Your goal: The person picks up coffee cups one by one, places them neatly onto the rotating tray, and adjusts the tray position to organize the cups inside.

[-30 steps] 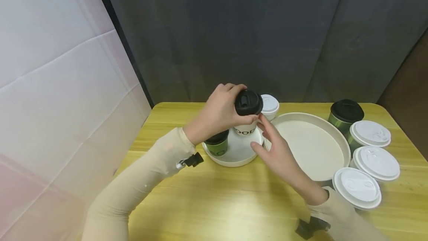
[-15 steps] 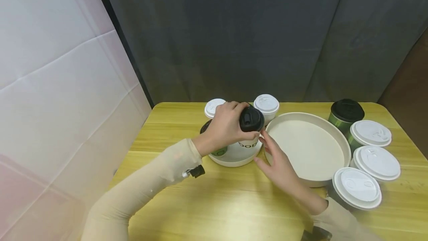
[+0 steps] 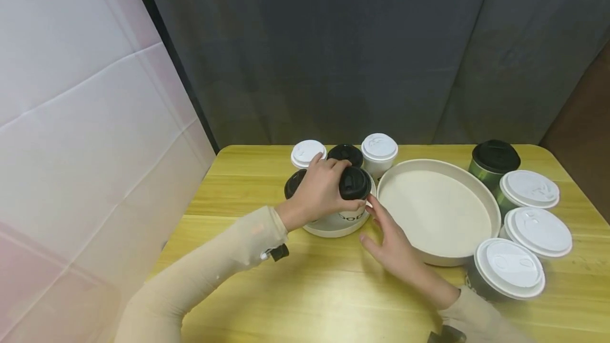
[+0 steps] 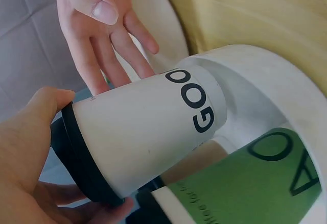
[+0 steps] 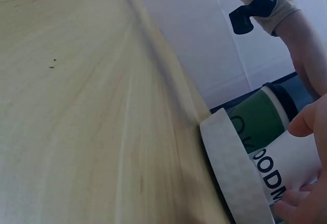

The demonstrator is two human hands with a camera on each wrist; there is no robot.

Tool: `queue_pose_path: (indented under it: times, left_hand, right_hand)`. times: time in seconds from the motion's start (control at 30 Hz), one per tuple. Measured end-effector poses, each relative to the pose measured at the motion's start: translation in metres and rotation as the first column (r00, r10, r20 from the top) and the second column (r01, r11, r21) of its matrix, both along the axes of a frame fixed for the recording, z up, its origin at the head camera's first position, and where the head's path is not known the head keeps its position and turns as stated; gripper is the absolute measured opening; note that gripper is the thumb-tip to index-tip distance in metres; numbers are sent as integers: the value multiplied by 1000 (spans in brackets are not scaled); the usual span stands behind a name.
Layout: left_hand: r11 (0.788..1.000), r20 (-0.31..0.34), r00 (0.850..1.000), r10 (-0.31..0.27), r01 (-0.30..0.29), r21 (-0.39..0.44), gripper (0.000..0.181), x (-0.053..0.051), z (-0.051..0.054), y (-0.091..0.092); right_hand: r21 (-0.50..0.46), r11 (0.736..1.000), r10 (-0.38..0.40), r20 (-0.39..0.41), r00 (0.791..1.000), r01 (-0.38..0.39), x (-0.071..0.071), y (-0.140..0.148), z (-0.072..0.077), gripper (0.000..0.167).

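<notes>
My left hand (image 3: 320,190) grips a white paper cup (image 4: 148,127) by its black lid (image 3: 355,183), thumb and fingers round the rim. The cup stands inside the small round tray (image 3: 333,231), its base near the tray wall in the left wrist view. Beside it is a green paper cup (image 4: 245,178) with a black lid, partly hidden by my left hand in the head view. My right hand (image 3: 393,250) is at the white cup's right side, fingers extended and thumb apart. Whether its fingertips touch the cup is hard to tell.
A larger cream tray (image 3: 438,210) lies to the right. Along its right side are a black-lidded green cup (image 3: 491,165) and several white-lidded cups (image 3: 538,232). Behind the small tray show two white-lidded cups (image 3: 379,150) and a black-lidded one (image 3: 345,155).
My left hand has lowered the white cup and brought it nearer within the small tray, uncovering lids behind. The right hand has followed slightly downward beside it.
</notes>
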State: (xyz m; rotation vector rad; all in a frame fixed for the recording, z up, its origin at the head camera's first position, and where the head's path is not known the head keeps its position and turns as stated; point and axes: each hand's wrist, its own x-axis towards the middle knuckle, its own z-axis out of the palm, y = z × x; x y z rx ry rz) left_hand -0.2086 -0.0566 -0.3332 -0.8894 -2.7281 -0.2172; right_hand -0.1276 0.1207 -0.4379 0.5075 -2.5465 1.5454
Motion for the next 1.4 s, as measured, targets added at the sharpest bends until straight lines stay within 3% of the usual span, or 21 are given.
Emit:
queue_pose_path:
  times: [0.73,1.4]
  left_hand:
    - [1000,44,999,-19,20,-22,83,3,-16,-12]
    - [999,66,997,-27,29,-34,87,7,-16,-12]
  right_hand:
    - [33,999,28,-14,1000,-28,5,-6,-13,88]
    - [81,997,20,-45,999,-16,6,-7,-16,88]
